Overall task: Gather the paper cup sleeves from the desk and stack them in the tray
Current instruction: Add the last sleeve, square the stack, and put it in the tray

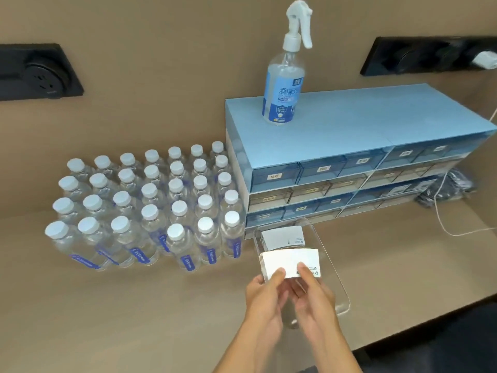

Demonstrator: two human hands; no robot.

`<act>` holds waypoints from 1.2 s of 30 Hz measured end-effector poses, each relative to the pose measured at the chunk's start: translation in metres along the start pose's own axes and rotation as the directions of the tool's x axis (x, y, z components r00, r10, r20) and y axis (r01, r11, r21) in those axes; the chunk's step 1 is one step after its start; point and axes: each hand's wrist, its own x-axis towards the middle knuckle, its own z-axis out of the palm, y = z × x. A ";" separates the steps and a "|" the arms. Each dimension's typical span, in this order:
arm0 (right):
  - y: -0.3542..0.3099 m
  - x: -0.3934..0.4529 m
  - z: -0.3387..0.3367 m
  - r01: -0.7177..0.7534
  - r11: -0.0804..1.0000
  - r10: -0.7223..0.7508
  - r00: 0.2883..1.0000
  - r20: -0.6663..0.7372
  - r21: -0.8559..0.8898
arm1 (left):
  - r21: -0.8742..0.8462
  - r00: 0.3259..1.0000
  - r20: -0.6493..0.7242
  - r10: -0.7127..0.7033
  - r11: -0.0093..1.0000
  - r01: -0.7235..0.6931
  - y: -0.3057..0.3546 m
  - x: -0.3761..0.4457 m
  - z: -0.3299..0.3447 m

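Observation:
A clear plastic tray (339, 281) lies on the beige desk in front of the drawer unit. A stack of flat white paper cup sleeves (282, 238) rests at the tray's far end. Both hands hold a second bundle of white sleeves (289, 261) just above the tray's middle. My left hand (265, 294) grips its lower left edge with the thumb on top. My right hand (313, 294) pinches its lower right edge. My hands hide the near part of the tray.
Several water bottles (150, 208) with white caps stand in rows left of the tray. A blue drawer unit (349, 157) stands behind it, with a spray bottle (285, 84) on top. A white cable (451, 230) trails at the right. The desk's front edge runs at lower right.

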 end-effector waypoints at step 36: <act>-0.012 0.110 -0.012 -0.279 0.756 0.210 0.960 -0.183 -0.592 | -0.246 0.783 -0.613 -0.105 0.967 -0.063 -0.055 0.098 0.072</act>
